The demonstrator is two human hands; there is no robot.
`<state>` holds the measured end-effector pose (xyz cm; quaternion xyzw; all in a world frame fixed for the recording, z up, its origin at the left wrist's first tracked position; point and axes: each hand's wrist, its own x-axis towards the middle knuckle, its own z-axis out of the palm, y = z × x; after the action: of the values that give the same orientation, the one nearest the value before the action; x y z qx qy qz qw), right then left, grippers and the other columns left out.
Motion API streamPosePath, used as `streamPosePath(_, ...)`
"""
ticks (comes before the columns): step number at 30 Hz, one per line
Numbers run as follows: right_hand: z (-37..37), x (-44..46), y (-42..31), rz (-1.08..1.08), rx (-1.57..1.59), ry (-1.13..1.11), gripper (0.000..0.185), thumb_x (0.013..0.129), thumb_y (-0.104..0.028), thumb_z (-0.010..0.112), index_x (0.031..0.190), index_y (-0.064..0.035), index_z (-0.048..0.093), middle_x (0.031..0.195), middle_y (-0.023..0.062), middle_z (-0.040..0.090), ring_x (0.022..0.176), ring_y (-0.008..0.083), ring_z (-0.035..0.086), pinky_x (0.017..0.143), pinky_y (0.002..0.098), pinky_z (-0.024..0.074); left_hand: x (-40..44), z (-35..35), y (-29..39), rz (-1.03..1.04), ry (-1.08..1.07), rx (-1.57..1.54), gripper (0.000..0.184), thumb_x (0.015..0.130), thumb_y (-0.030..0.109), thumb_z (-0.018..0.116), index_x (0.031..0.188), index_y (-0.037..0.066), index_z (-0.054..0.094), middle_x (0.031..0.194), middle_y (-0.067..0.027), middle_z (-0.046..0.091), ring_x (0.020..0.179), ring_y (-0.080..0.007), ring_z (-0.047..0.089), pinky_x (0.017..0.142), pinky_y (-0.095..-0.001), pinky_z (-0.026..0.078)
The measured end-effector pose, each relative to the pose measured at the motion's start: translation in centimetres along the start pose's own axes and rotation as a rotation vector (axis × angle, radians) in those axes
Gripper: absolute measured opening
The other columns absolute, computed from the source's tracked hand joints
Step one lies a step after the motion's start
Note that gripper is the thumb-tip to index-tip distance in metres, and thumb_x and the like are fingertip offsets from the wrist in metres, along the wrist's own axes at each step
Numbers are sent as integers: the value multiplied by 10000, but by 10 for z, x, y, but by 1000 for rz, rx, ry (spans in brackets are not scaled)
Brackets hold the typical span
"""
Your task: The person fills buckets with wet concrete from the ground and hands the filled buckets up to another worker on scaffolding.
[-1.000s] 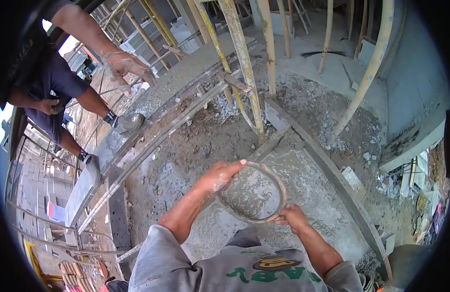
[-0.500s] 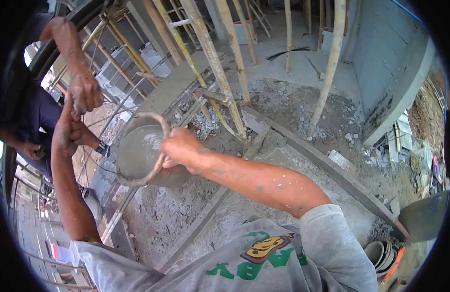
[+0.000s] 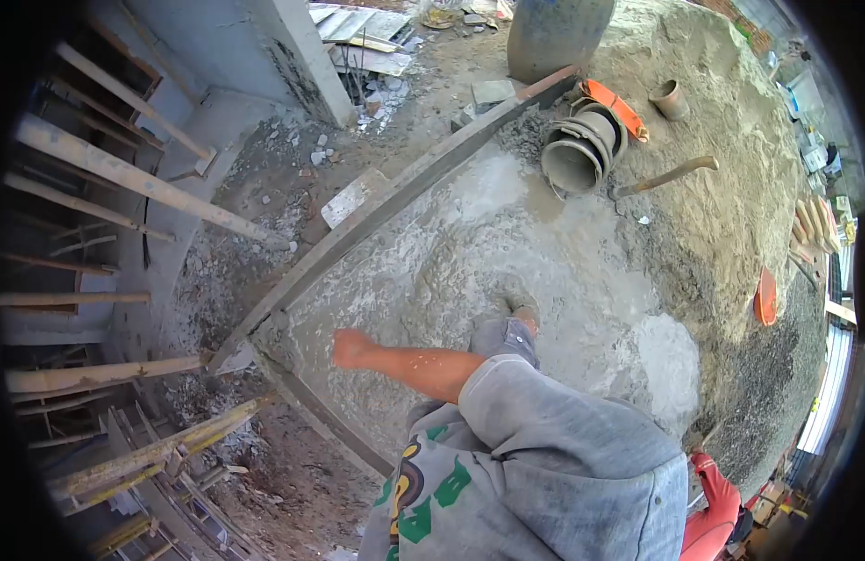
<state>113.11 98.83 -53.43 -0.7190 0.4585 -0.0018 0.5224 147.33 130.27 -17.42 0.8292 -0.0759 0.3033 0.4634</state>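
Head view: right hand (image 3: 354, 349), perhaps curled, hangs over mortar (image 3: 451, 271).

Wet, lumpy cement mix (image 3: 432, 252), matt cloth shirt (image 3: 563, 449), smooth-looking wooden handle (image 3: 671, 176), coarse grainy sand (image 3: 727, 215)

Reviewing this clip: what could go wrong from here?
The person's lower leg stands in wet cement mix, so their footing might slip or stick. The wooden handle juts out near the stacked buckets and could catch a foot. Another person's red sleeve shows beside the grey shirt; a sudden turn might mean a bump.
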Motion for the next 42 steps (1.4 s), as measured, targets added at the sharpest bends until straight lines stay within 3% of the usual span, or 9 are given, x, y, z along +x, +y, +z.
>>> streamPosePath(3,-123,-55,215,565,220,389,404,761,-237,484,1053,27,572,1090,244,587,1007,394,571,877,430,463,-175,125,-24,-369,-621,-150,391,915,345,493,1058,-14,552,990,-139,606,880,-211,572,775,-320,469)
streamPosePath(8,-280,-162,465,858,-85,714,320,741,-151,520,1016,14,520,1012,256,592,951,382,587,815,454,482,-618,236,33,45,-1863,223,385,863,279,601,1069,-46,594,960,-136,640,902,-176,582,807,-292,446)
streamPosePath(14,-464,-133,607,424,-880,847,461,727,-17,509,1181,-15,430,1078,193,477,1061,345,461,892,401,421,-1052,295,108,-520,-2214,40,495,827,458,614,900,-32,634,744,-53,565,721,-138,511,673,-301,431)
streamPosePath(20,-520,-54,658,763,-995,331,234,837,-138,480,1049,-40,493,1028,145,562,922,304,614,739,361,526,-1276,270,128,-1253,-2259,246,979,722,684,564,1395,33,276,1424,-180,299,1305,-276,302,1005,-485,267)
streamPosePath(25,-489,-50,638,904,-896,149,522,778,-199,535,1230,46,449,1094,239,562,949,324,620,811,374,507,-1249,317,157,-1828,-2200,-318,705,809,609,520,1248,60,460,940,-81,638,1124,-251,515,1020,-474,205)
streamPosePath(28,-496,-66,590,809,-667,296,475,765,-197,537,1194,6,516,1038,231,587,941,347,611,825,389,497,-1168,351,160,-579,-2085,-47,307,837,350,635,904,51,634,591,-23,550,563,-150,521,603,-260,430)
streamPosePath(37,-403,38,553,518,-180,668,510,707,-160,558,1214,-110,557,918,270,623,894,406,606,803,417,466,-979,413,135,455,-1134,-149,496,736,152,712,1160,-21,522,1159,-166,512,1025,-278,546,872,-374,445)
streamPosePath(39,-389,61,546,461,-149,687,511,716,-133,545,1226,-105,547,908,254,636,867,364,634,772,390,477,-1009,443,70,80,-1083,-41,496,777,246,688,1158,-23,520,1088,-157,559,1036,-281,536,900,-395,412)
streamPosePath(42,-344,84,542,237,94,740,615,720,-22,520,1325,-102,444,1023,197,627,902,278,626,807,332,465,-1055,477,-6,-1324,-1406,-474,403,834,388,614,998,22,578,885,-111,621,914,-226,571,849,-353,419)
